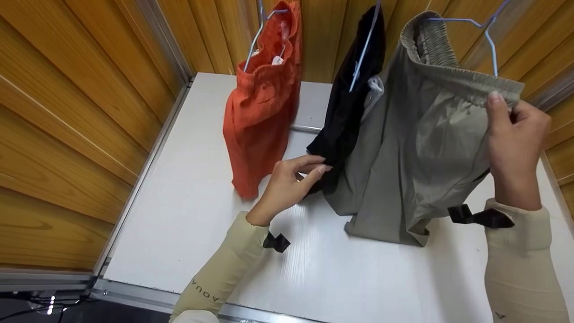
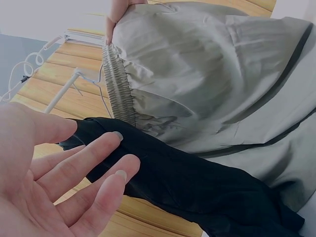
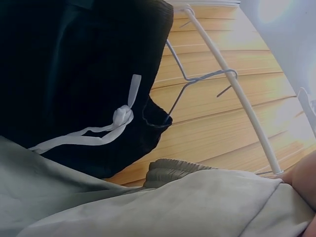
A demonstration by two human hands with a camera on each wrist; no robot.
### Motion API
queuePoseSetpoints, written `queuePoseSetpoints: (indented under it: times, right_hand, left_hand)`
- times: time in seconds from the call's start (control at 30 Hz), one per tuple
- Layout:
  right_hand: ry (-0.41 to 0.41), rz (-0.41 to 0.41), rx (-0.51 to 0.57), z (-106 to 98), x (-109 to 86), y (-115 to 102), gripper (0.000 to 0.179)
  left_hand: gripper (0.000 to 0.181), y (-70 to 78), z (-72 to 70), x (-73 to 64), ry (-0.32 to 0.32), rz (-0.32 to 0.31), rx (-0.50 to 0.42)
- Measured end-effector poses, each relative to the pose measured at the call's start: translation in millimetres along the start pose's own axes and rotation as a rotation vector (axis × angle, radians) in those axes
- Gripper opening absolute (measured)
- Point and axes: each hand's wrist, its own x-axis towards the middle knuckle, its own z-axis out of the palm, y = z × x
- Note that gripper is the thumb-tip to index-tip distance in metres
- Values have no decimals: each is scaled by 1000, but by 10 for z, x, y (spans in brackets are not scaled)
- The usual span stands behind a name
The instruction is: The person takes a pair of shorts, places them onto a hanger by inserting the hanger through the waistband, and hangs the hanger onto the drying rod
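Grey-green elastic-waist pants point(image 1: 403, 134) hang from a blue wire hanger point(image 1: 492, 45) at the right. My right hand point(image 1: 515, 139) pinches their gathered waistband at its outer corner, thumb on the front. Between these and the orange pants hangs a black garment point(image 1: 345, 116); the right wrist view shows its knotted white drawstring point(image 3: 123, 116). My left hand point(image 1: 289, 181) is beside the black garment's lower part. In the left wrist view its fingers point(image 2: 101, 148) are spread and loosely bent, overlapping the black cloth and gripping nothing. Only a bit of the right hand shows in its own wrist view.
Orange pants point(image 1: 264, 121) hang on another wire hanger point(image 1: 254, 42) at the left. A white rod point(image 3: 237, 94) carries the black garment's hanger point(image 3: 197, 79). Below lies a white board point(image 1: 179, 202) with a metal edge, and wood-slat walls point(image 1: 67, 112) stand at the left and back.
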Motion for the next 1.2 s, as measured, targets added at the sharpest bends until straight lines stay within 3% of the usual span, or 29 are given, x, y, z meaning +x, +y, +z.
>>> queuePoseSetpoints:
  times: [0.27,0.5,0.6,0.83,0.97,1.07,1.2]
  right_hand:
    - [-24,27,-75,3,-34,63,41]
    - [-147,106,-121,-35,-77,88,21]
    - [-144,96,-113,-32,-104,84,12]
    - [21,-48,13,-3,-240,-72,30]
    - [99,-180,63,12,-380,-246,27]
    - [115,-263,174,51,-486,-381,21]
    - [56,-303,316,127,-600,-533,17]
  left_hand:
    - [25,-1,7,-1,6,6,-2]
    - [25,-4,6,-3,18,7,-9]
    - [25,-8,5,-3,14,10,-12]
    - [25,-15,7,-1,7,7,-18]
    - [26,-7,9,-1,5,6,-11]
    - [27,0,9,-3,-1,4,-9]
    - [27,-5,10,-1,-7,-3,-7]
